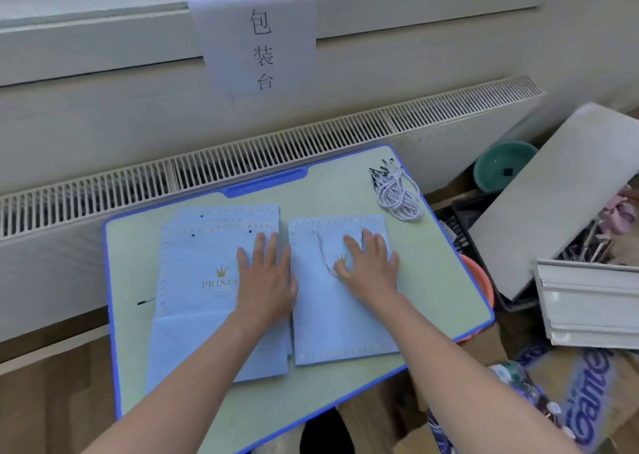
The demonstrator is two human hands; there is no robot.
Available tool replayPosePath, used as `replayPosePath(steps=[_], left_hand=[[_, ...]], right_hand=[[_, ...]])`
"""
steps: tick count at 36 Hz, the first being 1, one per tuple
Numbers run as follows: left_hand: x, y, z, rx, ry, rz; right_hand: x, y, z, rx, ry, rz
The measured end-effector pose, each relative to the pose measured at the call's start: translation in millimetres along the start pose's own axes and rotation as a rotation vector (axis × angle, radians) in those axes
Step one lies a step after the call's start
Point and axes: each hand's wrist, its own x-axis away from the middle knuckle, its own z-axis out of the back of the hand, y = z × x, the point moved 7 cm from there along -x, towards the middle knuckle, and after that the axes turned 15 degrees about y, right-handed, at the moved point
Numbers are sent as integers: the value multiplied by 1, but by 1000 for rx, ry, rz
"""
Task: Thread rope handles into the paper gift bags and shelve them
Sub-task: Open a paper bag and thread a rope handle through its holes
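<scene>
Pale blue paper gift bags lie flat on a green folding table [432,280] with a blue rim. The stack of unthreaded bags [200,280] occupies the table's 9 o'clock half, fanned so that each top edge, with its punched holes, stays exposed, probably for ease of picking. The left hand [266,273] rests on it, fingers straight and spread, pinning the stack. At the stack's 3 o'clock, just beside it, lies a single bag [342,322] with a twisted striped rope handle [323,253] looped across its face; this bag appears already threaded on the visible side. The right hand [370,267] presses it with extended fingers, seemingly to flatten it and trap the rope. A bundle of spare rope handles [399,194] waits at the table's 1 o'clock corner, within the right hand's reach. No shelf is visible; shelving is judged not yet done.
</scene>
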Motion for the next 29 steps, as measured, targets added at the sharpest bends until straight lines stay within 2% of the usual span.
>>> replayPosePath(steps=[2,5,8,11,13,18,22,26,29], left_hand=[[-13,18,6,29,89,-36],[-31,39,0,53,100,-69],[-48,48,-14,60,67,-75],[-59,51,-36,69,33,-80],[-58,50,-53,62,29,-102],[-52,49,-71,107,86,-115],[-59,51,-72,60,71,-122],[-61,53,-65,21,59,-46],[-53,59,-53,79,135,-11]], right_hand=[[-5,-3,8,7,114,-5],[-13,-4,18,6,325,77],[-19,-5,10,11,307,215],[-28,2,-1,-70,191,192],[-31,5,-11,-59,178,214],[-34,12,-23,-72,307,254],[-39,11,-19,-119,338,232],[-17,14,-6,-195,436,234],[10,18,-14,-215,465,260]])
